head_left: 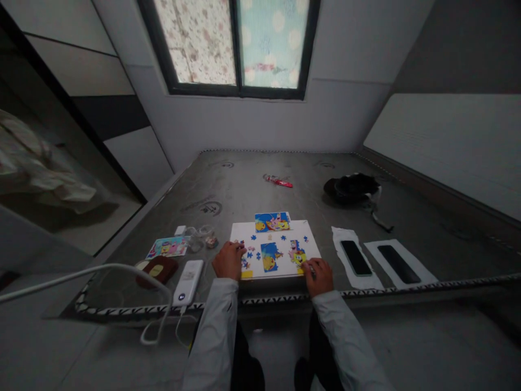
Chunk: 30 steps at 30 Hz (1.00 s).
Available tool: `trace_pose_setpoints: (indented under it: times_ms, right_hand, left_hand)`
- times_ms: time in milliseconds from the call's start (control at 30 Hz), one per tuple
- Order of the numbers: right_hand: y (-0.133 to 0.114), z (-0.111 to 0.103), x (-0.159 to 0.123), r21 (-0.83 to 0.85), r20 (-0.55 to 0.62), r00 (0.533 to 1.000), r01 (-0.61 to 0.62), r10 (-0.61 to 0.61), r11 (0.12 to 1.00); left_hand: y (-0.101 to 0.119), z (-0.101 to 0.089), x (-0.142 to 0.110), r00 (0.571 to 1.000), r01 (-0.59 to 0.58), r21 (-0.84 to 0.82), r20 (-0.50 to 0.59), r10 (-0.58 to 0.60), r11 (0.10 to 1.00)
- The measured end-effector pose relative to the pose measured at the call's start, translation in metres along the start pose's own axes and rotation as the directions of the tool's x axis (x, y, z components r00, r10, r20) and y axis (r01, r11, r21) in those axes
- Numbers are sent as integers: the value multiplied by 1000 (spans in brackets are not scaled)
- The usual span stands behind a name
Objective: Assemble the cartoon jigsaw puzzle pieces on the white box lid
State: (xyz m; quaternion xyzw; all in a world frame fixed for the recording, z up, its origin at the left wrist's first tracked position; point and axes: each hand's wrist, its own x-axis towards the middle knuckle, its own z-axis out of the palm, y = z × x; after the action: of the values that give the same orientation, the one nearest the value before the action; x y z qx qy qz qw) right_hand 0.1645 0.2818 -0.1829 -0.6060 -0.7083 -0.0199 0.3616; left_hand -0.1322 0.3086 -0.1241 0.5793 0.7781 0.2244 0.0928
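A white board [252, 231] lies on the mattress before me with jigsaw puzzle pieces on it. A joined blue section [268, 257] sits near its middle, and a joined section with a yellow cartoon figure [299, 256] is to its right. Several loose blue pieces [258, 256] are scattered around them. A picture card [272, 222] rests at the board's far edge. My left hand [228, 260] is at the left edge, fingers pinched beside small pieces; what they hold is unclear. My right hand [319, 276] is at the near right corner, fingers curled close to the yellow section, their contents hidden.
Left on the mattress [244, 190] are a white power bank [189, 282] with a cable, a brown case [158, 270], a colourful card [167, 247] and clear plastic packaging [196, 242]. Right are two phones [355, 258] on white sheets and a black cap [352, 188]. A red item [280, 182] lies beyond.
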Motion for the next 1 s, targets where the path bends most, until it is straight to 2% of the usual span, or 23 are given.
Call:
trace_pose_setpoints:
  times_ms: [133, 367, 467, 533, 633, 733, 867, 1000]
  right_hand:
    - [-2, 1, 0, 12, 16, 1000, -9, 9, 1000]
    - [-4, 3, 1, 15, 21, 1000, -17, 16, 1000]
    - [-7, 2, 2, 2, 37, 999, 28, -28, 1000]
    - [-10, 1, 2, -25, 52, 996, 75, -74, 997]
    - [-16, 1, 1, -78, 113, 987, 126, -117, 989]
    - [-21, 2, -1, -138, 197, 976, 120, -92, 983]
    - [-22, 5, -4, -202, 266, 963, 91, -35, 975]
    - [-21, 6, -5, -222, 300, 954, 90, -20, 971]
  left_hand:
    - [0, 0, 3, 1000, 8, 17, 17, -8, 1000]
    - [4, -5, -2, 998, -15, -21, -60, 14, 1000]
    - [14, -7, -6, 995, 37, -84, -92, -45, 996]
    - [27, -4, -10, 994, 30, -141, -98, -44, 990]
    - [52, 6, -17, 998, -51, -249, -42, 42, 967]
    - [76, 20, -23, 986, -129, -324, 58, 156, 937]
    - [97, 32, -25, 963, -158, -281, 167, 210, 947]
    - [105, 39, -23, 958, -177, -214, 188, 218, 961]
